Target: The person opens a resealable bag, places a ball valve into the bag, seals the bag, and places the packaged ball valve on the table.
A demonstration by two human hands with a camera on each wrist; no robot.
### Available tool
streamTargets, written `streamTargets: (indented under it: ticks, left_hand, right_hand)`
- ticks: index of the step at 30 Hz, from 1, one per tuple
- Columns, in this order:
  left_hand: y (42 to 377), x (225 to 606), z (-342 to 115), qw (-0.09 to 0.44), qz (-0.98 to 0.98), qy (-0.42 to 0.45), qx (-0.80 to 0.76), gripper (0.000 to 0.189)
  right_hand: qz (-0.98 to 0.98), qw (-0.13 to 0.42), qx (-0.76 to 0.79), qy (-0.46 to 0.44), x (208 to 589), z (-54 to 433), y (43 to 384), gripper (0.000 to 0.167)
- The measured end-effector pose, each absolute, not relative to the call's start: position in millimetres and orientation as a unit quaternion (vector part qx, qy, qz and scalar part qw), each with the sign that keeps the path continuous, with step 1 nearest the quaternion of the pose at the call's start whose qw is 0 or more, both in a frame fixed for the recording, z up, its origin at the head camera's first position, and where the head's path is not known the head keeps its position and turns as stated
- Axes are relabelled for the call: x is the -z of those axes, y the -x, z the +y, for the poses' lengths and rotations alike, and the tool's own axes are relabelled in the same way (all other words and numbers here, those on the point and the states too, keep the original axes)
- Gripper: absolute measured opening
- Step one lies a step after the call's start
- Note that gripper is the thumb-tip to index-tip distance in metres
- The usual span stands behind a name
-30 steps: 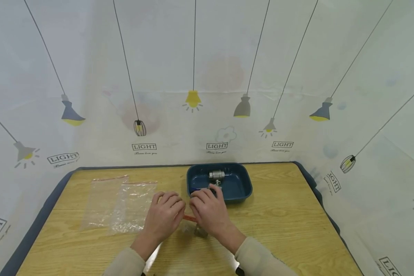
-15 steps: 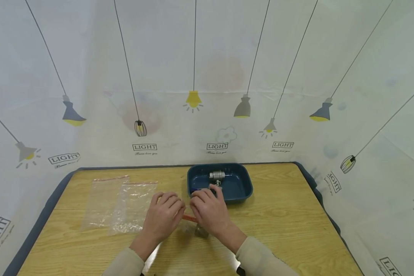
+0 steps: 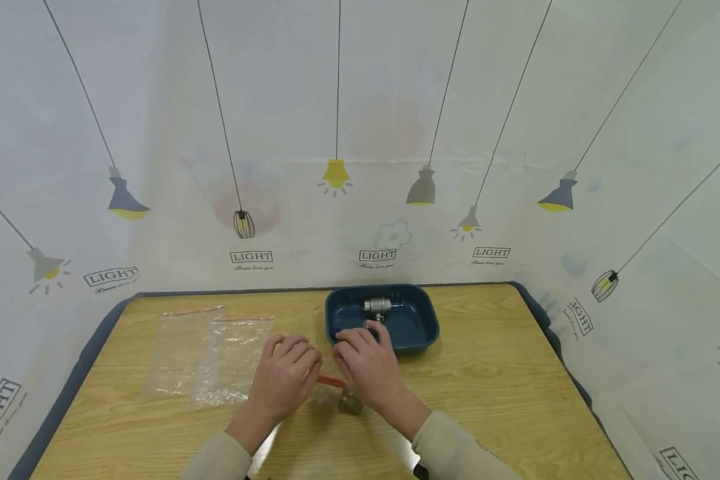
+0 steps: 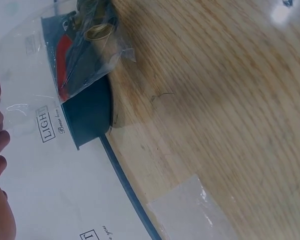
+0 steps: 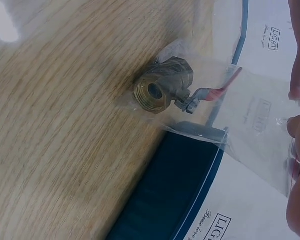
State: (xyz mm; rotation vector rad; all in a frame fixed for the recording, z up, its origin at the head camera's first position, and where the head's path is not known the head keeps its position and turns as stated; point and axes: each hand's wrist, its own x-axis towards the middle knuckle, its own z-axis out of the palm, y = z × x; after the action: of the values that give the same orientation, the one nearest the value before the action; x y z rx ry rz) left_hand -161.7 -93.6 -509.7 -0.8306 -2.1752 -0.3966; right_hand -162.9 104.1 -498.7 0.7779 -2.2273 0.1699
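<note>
A brass ball valve (image 5: pixel 165 85) with a red lever handle (image 3: pixel 331 381) hangs at the bottom of a clear zip bag (image 5: pixel 250 125). My left hand (image 3: pixel 285 377) pinches the bag's top edge on the left. On the right, my right hand (image 3: pixel 369 367) pinches the same edge, close beside the left one. A thin red zip line runs by the right fingers (image 5: pixel 297 92) in the right wrist view. In the head view, the hands hide most of the bag, and only the red handle and the brass body (image 3: pixel 351 403) show beneath them.
Behind the hands stands a dark blue tray (image 3: pixel 414 327) holding a silver metal valve (image 3: pixel 377 305); the right hand overlaps its front rim. Two flat clear zip bags (image 3: pixel 180 353) lie on the wooden table (image 3: pixel 504 373) to the left. A printed curtain (image 3: pixel 300 120) surrounds the table.
My right hand has shifted very slightly to the right along the bag's top edge. My left hand stays in place, and the valve still hangs in the bag.
</note>
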Motion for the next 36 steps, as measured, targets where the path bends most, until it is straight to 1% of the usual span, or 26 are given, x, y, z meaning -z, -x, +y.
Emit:
streamTargets:
  ticks: [5,16,25,32,36]
  left_hand:
    - [160.2,509.7,-94.6,0.366,-0.862,0.317,0.151,0.005]
    - [160.8,510.5,-93.3,0.370,-0.857,0.321,0.157,0.005]
    - [158.4,509.8,-94.5,0.350,-0.871,0.309,0.150,0.005]
    - [158.6,512.7,-95.6,0.361,-0.863,0.319,0.150,0.011]
    - [159.3,514.3,-97.6,0.361,-0.863,0.318,0.152,0.009]
  right_hand:
    - [-0.865,0.392,-0.068,-0.305,500.9,107.0,164.5,0.004]
    - [-0.869,0.387,-0.052,-0.304,502.6,111.4,166.5,0.006]
    - [-0.873,0.380,-0.061,-0.300,501.9,117.3,166.5,0.007]
    - [-0.873,0.381,-0.050,-0.300,503.0,118.7,166.6,0.009]
    - [-0.872,0.385,-0.052,-0.298,503.2,121.4,167.6,0.009]
